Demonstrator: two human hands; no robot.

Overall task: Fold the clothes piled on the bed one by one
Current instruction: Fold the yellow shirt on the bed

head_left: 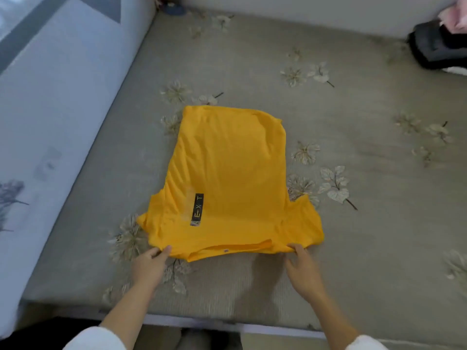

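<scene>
Fingers (165,249) partly under yellow shirt (227,173)

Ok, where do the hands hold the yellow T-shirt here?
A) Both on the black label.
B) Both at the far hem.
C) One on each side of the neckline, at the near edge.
C: the left hand and right hand each grip the near edge of the yellow T-shirt, either side of its neckline.

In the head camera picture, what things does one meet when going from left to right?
Pale side panel, left hand, black label, right hand, black pile. The yellow T-shirt overlaps both hands, so it has no clear place.
</scene>
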